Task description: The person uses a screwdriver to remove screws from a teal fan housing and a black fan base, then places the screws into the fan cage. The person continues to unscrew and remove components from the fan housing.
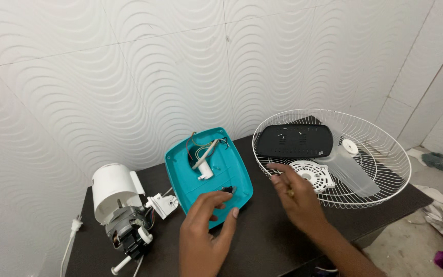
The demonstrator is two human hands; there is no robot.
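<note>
A teal plastic fan base (215, 163) leans against the wall, its inside facing me, with wires and a white stem showing. My left hand (205, 229) is at its lower edge, thumb and fingers spread around the rim, touching it near a small dark part. My right hand (296, 196) hovers at the near rim of a white wire fan guard (380, 149), fingers loosely apart, holding nothing I can see. Inside the guard lie a black oval cover (296, 140), a white slotted disc (311, 173) and a translucent fan blade (347, 166).
A fan motor with a white housing (116, 197) lies at the left of the dark table (267, 241), beside a white bracket (163, 204) and a white plug on a cord (76, 224). Wavy white tiles form the wall. Cloths lie on the floor at right.
</note>
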